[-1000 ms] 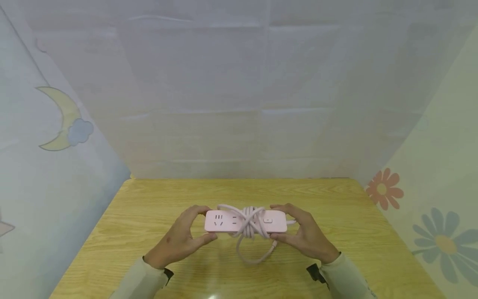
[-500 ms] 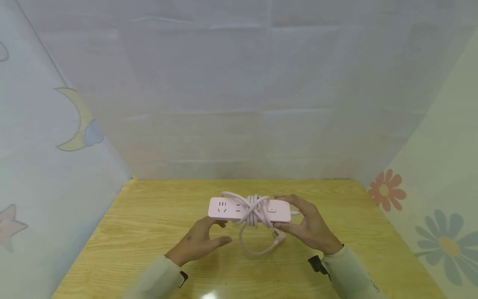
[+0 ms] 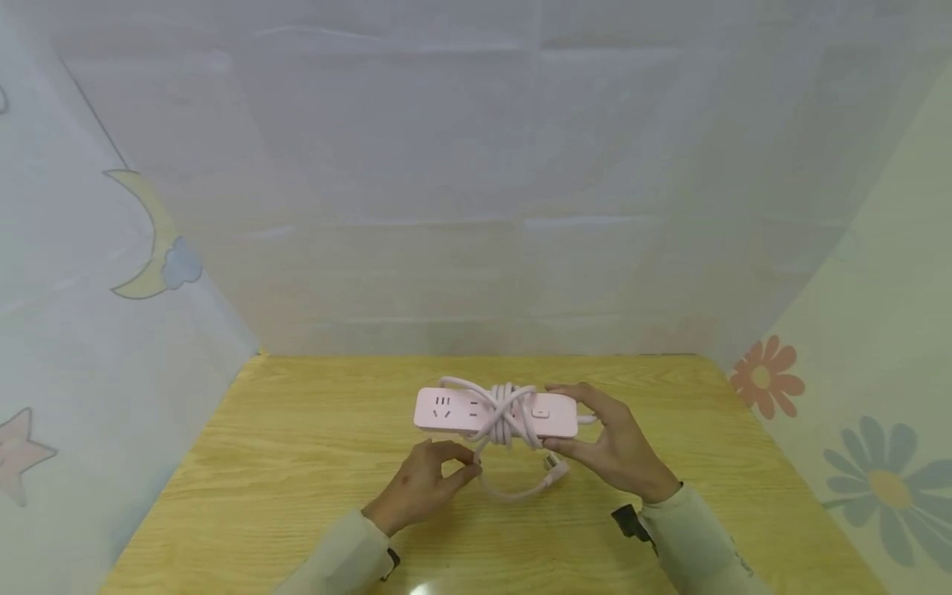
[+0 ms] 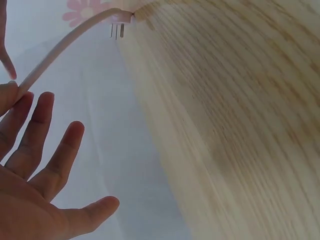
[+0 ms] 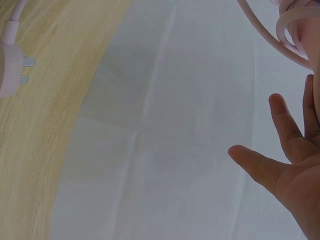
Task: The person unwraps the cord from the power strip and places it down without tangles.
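A pink power strip is held above the table, its cord wound several times round its middle and crossed in front. My right hand grips the strip's right end, thumb below and fingers on the top edge. Below the strip, my left hand pinches the loose length of cord between thumb and index finger; its other fingers are spread in the left wrist view. From that loose length hangs the plug, its metal prongs bare. The left wrist view shows the plug at the cord's far end.
The wooden table lies under both hands. A pale sheet hangs behind its far edge. Patterned side walls, one with a moon and one with flowers, stand at left and right.
My left hand has let go of the strip's left end, moved down and right, and taken hold of the loose cord. The strip has risen slightly in the head view, still in my right hand.
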Demonstrator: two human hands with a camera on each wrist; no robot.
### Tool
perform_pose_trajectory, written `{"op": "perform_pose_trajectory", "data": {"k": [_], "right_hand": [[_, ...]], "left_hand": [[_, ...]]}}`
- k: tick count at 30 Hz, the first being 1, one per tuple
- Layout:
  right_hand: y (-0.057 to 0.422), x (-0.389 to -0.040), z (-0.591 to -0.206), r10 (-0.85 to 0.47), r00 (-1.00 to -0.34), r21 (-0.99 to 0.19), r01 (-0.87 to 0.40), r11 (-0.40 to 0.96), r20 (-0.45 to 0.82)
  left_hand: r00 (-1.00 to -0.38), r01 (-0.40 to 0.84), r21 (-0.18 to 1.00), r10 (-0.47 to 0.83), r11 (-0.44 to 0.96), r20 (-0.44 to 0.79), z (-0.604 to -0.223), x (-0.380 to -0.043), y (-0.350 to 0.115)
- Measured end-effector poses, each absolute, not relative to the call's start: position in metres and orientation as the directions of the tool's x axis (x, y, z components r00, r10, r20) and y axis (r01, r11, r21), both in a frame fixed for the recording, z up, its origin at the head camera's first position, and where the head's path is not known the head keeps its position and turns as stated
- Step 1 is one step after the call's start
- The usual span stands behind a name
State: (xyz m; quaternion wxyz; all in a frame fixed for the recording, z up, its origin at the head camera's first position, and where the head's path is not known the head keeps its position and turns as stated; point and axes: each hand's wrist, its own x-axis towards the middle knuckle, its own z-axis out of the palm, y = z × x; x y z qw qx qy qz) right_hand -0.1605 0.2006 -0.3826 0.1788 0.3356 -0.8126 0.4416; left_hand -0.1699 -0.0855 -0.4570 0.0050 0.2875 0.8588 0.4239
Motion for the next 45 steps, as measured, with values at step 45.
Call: {"op": "perform_pose_trajectory", "data": {"k": [45], "right_hand": [[0.199,-0.156,-0.386,-0.397,-0.721,-0.622,-0.691,0.367,0.568]], "left_hand": [[-0.871,0.488,0.78,0.274,0.392,0.407,-0.423,-0.191,-0.135]]}}
